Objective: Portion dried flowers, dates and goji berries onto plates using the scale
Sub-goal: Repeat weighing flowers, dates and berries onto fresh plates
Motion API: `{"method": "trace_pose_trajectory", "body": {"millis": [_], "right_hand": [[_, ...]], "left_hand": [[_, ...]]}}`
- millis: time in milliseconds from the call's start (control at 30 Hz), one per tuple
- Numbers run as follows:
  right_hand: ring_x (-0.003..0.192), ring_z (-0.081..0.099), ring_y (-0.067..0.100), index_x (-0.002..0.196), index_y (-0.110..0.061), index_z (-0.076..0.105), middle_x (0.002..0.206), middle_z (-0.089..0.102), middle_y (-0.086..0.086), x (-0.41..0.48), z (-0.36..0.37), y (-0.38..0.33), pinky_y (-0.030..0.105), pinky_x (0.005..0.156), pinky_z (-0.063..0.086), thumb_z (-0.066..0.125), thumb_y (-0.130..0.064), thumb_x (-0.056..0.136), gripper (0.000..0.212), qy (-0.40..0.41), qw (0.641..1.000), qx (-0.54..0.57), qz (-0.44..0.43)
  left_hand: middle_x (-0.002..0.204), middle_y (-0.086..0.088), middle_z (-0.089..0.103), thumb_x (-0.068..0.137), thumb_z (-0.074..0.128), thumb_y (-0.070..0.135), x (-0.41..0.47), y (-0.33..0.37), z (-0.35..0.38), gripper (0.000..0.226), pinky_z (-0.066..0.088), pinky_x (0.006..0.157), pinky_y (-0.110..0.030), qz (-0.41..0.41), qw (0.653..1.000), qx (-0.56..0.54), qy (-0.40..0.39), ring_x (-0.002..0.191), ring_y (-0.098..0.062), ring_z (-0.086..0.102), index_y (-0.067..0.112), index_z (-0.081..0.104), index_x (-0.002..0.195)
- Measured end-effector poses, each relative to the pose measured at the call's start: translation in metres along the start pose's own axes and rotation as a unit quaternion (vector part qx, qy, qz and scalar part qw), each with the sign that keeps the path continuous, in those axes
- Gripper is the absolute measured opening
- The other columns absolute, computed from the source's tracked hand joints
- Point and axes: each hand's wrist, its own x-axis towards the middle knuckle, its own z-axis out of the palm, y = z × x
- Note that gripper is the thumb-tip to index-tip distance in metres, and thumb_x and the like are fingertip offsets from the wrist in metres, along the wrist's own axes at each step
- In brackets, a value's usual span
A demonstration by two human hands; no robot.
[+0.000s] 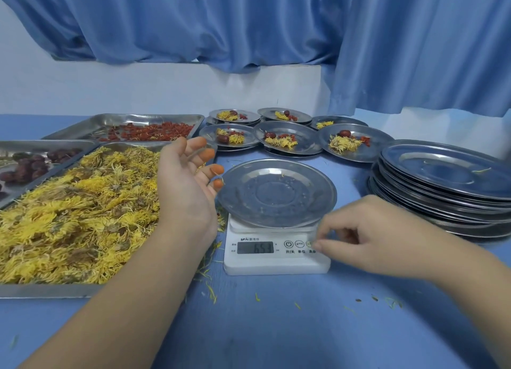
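Note:
An empty steel plate (276,193) sits on the white scale (276,254), whose display reads 653. My right hand (367,241) has its fingers curled and one fingertip presses a button at the right of the scale's panel. My left hand (188,175) hovers open, palm up, over the right edge of the tray of yellow dried flowers (77,216), with orange-stained fingertips near the plate's left rim. It holds nothing. Behind lie a tray of red goji berries (149,132) and a tray of dark dates (30,164).
Several filled plates (287,140) with flowers, a date and berries stand at the back centre. A stack of empty plates (448,186) rises at the right. Loose petals (213,294) litter the blue table. A blue curtain hangs behind.

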Motion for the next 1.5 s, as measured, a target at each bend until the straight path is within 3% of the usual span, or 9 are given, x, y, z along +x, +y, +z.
{"method": "trace_pose_trajectory", "body": {"millis": [167, 367, 500, 733, 867, 1100, 1233, 1400, 1500], "right_hand": [[0.064, 0.049, -0.007, 0.099, -0.044, 0.060, 0.073, 0.052, -0.036, -0.002, 0.006, -0.008, 0.020, 0.050, 0.032, 0.039, -0.070, 0.074, 0.042, -0.052, 0.998, -0.032, 0.024], [0.062, 0.050, -0.004, 0.105, -0.049, 0.060, 0.073, 0.052, -0.035, -0.002, 0.003, -0.009, 0.024, 0.052, 0.038, 0.043, -0.067, 0.078, 0.037, -0.086, 0.994, -0.001, 0.063], [0.056, 0.048, -0.002, 0.103, -0.051, 0.054, 0.072, 0.051, -0.037, -0.003, 0.005, -0.011, 0.022, 0.050, 0.033, 0.042, -0.068, 0.075, 0.035, -0.077, 0.994, -0.024, 0.080], [0.050, 0.049, 0.003, 0.100, -0.048, 0.053, 0.069, 0.053, -0.034, -0.003, 0.012, -0.012, 0.023, 0.050, 0.037, 0.044, -0.070, 0.074, 0.035, -0.085, 0.990, -0.029, 0.105], [0.053, 0.049, 0.003, 0.104, -0.053, 0.050, 0.061, 0.052, -0.010, -0.004, 0.013, -0.012, 0.023, 0.050, 0.035, 0.038, -0.076, 0.066, 0.045, -0.085, 0.988, -0.058, 0.112], [0.060, 0.048, 0.002, 0.099, -0.044, 0.052, 0.061, 0.052, -0.011, -0.002, 0.017, -0.013, 0.021, 0.047, 0.028, 0.041, -0.065, 0.082, 0.029, -0.027, 0.991, -0.105, 0.077], [0.064, 0.051, 0.006, 0.093, -0.038, 0.055, 0.066, 0.055, -0.012, 0.002, 0.015, -0.006, 0.024, 0.052, 0.039, 0.040, -0.047, 0.085, 0.019, 0.018, 0.991, -0.107, 0.073], [0.064, 0.049, 0.008, 0.074, -0.028, 0.048, 0.067, 0.051, -0.011, 0.006, 0.014, 0.009, 0.023, 0.047, 0.027, 0.040, -0.034, 0.082, 0.013, 0.018, 0.981, -0.154, 0.114], [0.061, 0.045, 0.008, 0.070, -0.026, 0.044, 0.070, 0.050, -0.010, 0.007, 0.018, 0.016, 0.024, 0.047, 0.028, 0.039, -0.029, 0.081, 0.012, 0.011, 0.977, -0.164, 0.137]], "left_hand": [[0.079, 0.002, 0.057, 0.098, 0.039, 0.035, 0.000, 0.000, 0.000, 0.031, 0.037, 0.054, -0.024, 0.004, 1.000, 0.005, -0.018, 0.058, -0.012, 0.051, 0.018, 0.063, 0.088], [0.077, 0.003, 0.057, 0.099, 0.039, 0.033, -0.001, -0.001, 0.002, 0.031, 0.036, 0.054, -0.024, 0.010, 0.999, 0.012, -0.039, 0.056, -0.011, 0.049, 0.018, 0.063, 0.088], [0.077, 0.003, 0.057, 0.099, 0.039, 0.032, -0.001, -0.001, 0.002, 0.031, 0.036, 0.053, -0.024, 0.020, 0.999, 0.017, -0.047, 0.057, -0.011, 0.049, 0.017, 0.063, 0.088], [0.079, 0.002, 0.060, 0.093, 0.045, 0.033, -0.001, -0.004, 0.002, 0.026, 0.038, 0.052, -0.023, 0.036, 0.997, 0.037, -0.059, 0.058, -0.011, 0.051, 0.019, 0.065, 0.085], [0.080, 0.002, 0.061, 0.092, 0.045, 0.033, -0.002, -0.006, 0.001, 0.026, 0.040, 0.054, -0.023, 0.047, 0.995, 0.055, -0.072, 0.057, -0.011, 0.052, 0.019, 0.065, 0.085], [0.072, 0.005, 0.062, 0.073, 0.052, 0.037, -0.006, -0.006, 0.004, 0.025, 0.041, 0.053, -0.022, 0.051, 0.990, 0.086, -0.095, 0.054, -0.010, 0.052, 0.019, 0.066, 0.082], [0.077, 0.005, 0.061, 0.077, 0.049, 0.033, -0.008, -0.009, 0.005, 0.021, 0.041, 0.057, -0.024, 0.103, 0.975, 0.159, -0.114, 0.057, -0.011, 0.053, 0.021, 0.065, 0.082], [0.077, 0.008, 0.060, 0.085, 0.046, 0.030, -0.016, -0.013, 0.005, 0.019, 0.042, 0.061, -0.019, 0.187, 0.935, 0.258, -0.158, 0.067, -0.009, 0.054, 0.031, 0.064, 0.082], [0.081, -0.001, 0.058, 0.088, 0.045, 0.027, -0.021, -0.016, 0.006, 0.016, 0.044, 0.065, -0.023, 0.230, 0.898, 0.331, -0.174, 0.073, -0.015, 0.054, 0.030, 0.061, 0.088]]}}
